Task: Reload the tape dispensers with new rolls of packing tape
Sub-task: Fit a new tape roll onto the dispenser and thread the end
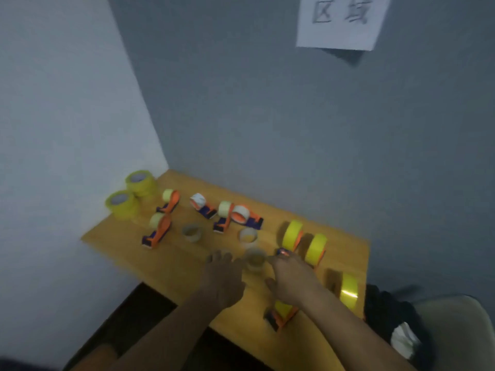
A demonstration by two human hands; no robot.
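Spent core (255,259) stands upright between our hands; right hand (290,279) nearer, left hand (223,279) beside; fingers loosely spread, gripping nothing.

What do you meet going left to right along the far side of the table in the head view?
Two stacks of yellow tape rolls → two orange dispensers with pale rolls → dispenser with a white core → two more dispensers → two dispensers loaded with bright yellow tape.
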